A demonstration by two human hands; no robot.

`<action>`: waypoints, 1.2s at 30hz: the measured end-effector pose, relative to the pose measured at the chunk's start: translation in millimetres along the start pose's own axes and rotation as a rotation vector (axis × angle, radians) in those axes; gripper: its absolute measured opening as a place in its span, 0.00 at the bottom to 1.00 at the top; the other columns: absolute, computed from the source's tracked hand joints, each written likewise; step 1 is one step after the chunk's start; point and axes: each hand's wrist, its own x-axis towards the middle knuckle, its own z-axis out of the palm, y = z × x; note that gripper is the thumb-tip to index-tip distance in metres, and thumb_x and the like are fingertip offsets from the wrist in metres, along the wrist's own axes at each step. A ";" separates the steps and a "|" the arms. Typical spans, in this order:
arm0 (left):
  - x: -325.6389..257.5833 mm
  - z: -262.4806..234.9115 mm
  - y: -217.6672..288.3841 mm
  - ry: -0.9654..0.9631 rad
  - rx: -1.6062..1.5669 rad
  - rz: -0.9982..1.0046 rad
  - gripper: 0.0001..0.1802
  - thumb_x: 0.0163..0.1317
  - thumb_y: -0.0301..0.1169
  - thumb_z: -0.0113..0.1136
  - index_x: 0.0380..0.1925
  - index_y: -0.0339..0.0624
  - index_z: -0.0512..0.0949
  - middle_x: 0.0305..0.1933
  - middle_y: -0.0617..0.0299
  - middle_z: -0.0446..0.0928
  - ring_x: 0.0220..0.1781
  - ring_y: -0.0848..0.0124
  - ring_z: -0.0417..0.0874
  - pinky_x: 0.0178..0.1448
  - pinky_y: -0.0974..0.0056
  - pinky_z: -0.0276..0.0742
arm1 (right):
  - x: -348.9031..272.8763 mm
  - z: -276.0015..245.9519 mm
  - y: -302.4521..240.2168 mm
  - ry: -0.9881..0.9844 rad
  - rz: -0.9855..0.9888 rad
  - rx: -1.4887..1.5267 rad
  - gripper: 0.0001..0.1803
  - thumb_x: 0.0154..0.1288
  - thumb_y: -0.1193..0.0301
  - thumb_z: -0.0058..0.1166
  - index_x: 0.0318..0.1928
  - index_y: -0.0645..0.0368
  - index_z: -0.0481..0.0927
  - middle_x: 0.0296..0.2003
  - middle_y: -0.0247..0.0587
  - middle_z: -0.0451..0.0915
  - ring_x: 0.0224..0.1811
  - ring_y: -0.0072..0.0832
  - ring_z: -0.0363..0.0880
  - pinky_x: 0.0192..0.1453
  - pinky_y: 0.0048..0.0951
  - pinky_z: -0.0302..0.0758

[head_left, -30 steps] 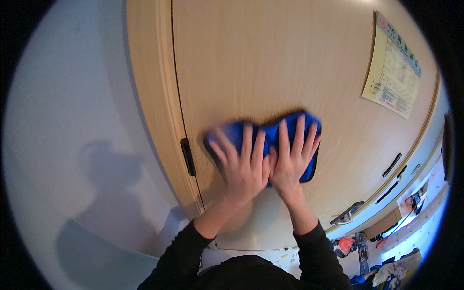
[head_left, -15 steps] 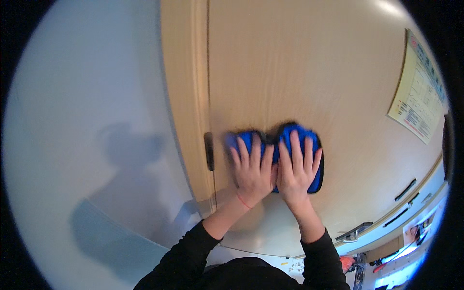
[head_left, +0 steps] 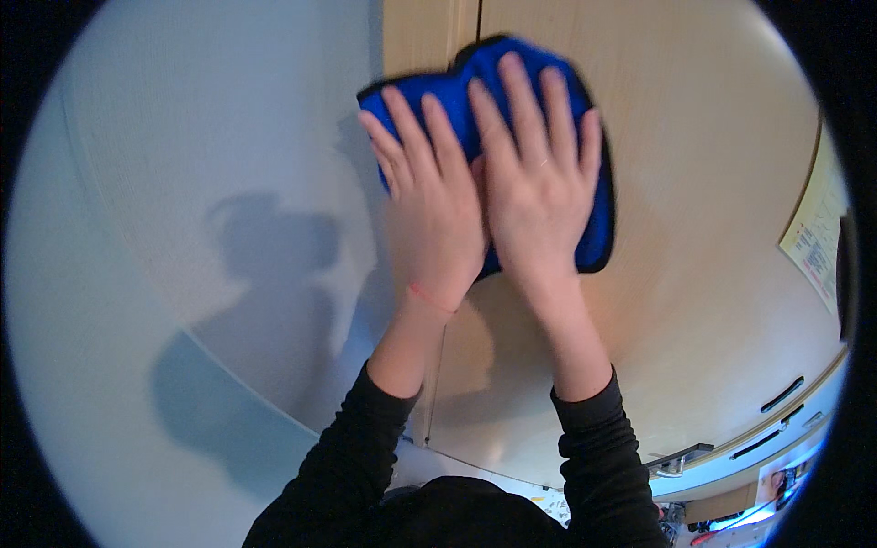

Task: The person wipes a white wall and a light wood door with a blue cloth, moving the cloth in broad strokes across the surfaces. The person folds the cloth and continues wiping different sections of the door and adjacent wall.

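Observation:
A blue cloth with black edging [head_left: 598,224] lies spread against the upright wooden door [head_left: 694,164], covering part of the seam beside the door frame [head_left: 422,32]. My left hand [head_left: 434,205] presses flat on the cloth's left part, fingers stretched upward; a thin red string circles its wrist. Flat on the right part rests my right hand [head_left: 539,187], its fingers spread. Both thumbs are mostly hidden where the hands come close together. Neither hand is closed around the cloth.
To the left stands a pale wall [head_left: 201,119] bearing my shadow. A printed yellowish sheet [head_left: 813,233] hangs on the door at the far right. Lower right are a metal door handle [head_left: 678,459] and a dark pull [head_left: 783,394].
Both hands have slid the cloth up and to the left across the door, so it now overlaps the seam and frame. My view has shifted, with the door sitting further right.

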 end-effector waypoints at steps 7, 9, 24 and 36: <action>-171.4 -2.2 -9.2 -0.325 -0.047 -0.125 0.36 0.66 0.32 0.46 0.69 0.29 0.44 0.70 0.24 0.43 0.70 0.24 0.45 0.69 0.29 0.46 | -142.5 -21.8 -36.8 -0.424 -0.054 0.005 0.19 0.64 0.67 0.46 0.53 0.59 0.79 0.63 0.36 0.71 0.67 0.30 0.66 0.70 0.38 0.53; -214.3 -5.0 -1.3 -0.268 -0.063 -0.073 0.34 0.66 0.34 0.46 0.67 0.27 0.48 0.68 0.22 0.45 0.68 0.19 0.44 0.67 0.28 0.47 | -178.4 -34.1 -44.5 -0.445 -0.102 0.071 0.19 0.63 0.67 0.47 0.52 0.57 0.80 0.62 0.34 0.72 0.65 0.29 0.67 0.71 0.37 0.51; -147.3 8.0 -28.4 -0.234 -0.034 0.006 0.19 0.64 0.33 0.50 0.54 0.39 0.68 0.70 0.38 0.54 0.72 0.26 0.42 0.70 0.29 0.39 | -149.6 -7.9 -46.2 -0.241 0.081 -0.045 0.15 0.63 0.65 0.51 0.48 0.52 0.80 0.61 0.34 0.73 0.66 0.34 0.67 0.72 0.44 0.48; -349.4 -11.7 -32.5 -0.635 0.020 -0.042 0.22 0.56 0.41 0.56 0.42 0.32 0.75 0.60 0.38 0.66 0.59 0.20 0.56 0.60 0.20 0.48 | -317.4 -49.7 -78.0 -0.731 -0.084 0.184 0.24 0.58 0.68 0.50 0.57 0.52 0.76 0.64 0.30 0.69 0.62 0.29 0.67 0.62 0.40 0.61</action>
